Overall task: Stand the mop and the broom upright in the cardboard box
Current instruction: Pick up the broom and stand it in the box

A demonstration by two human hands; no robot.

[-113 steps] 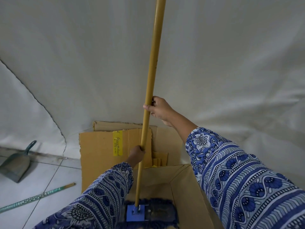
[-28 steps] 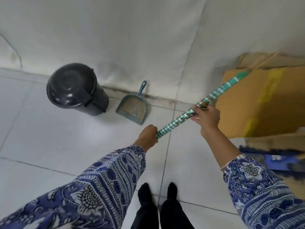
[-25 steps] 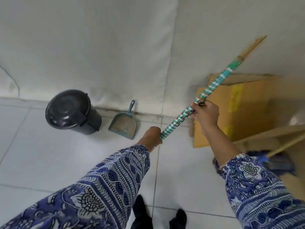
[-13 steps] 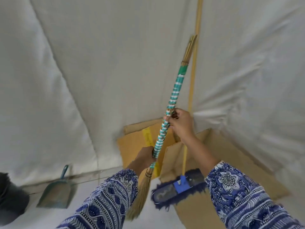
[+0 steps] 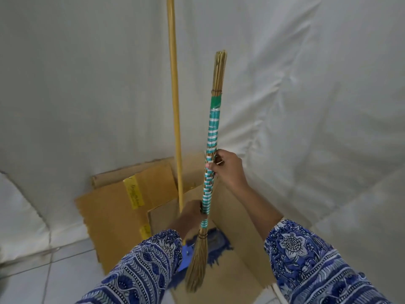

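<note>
I hold a stick broom (image 5: pixel 211 137) nearly upright, its handle wrapped in teal and white bands. My right hand (image 5: pixel 228 170) grips the handle at mid-height and my left hand (image 5: pixel 190 215) grips it lower down. The straw bristles (image 5: pixel 196 268) point down over the open cardboard box (image 5: pixel 236 218). The mop stands in the box: its yellow pole (image 5: pixel 175 106) leans against the white cloth behind, and its blue head (image 5: pixel 215 244) lies on the box bottom, partly hidden by my left arm and the bristles.
White cloth (image 5: pixel 306 95) covers the wall behind and to the right of the box. An open cardboard flap (image 5: pixel 114 216) with yellow tape hangs to the left. Pale floor tiles (image 5: pixel 43 279) lie at the lower left.
I picked the broom up from the floor, swung it from slanted to nearly upright and carried it right, over the box. The view turned from the bin and dustpan toward the box.
</note>
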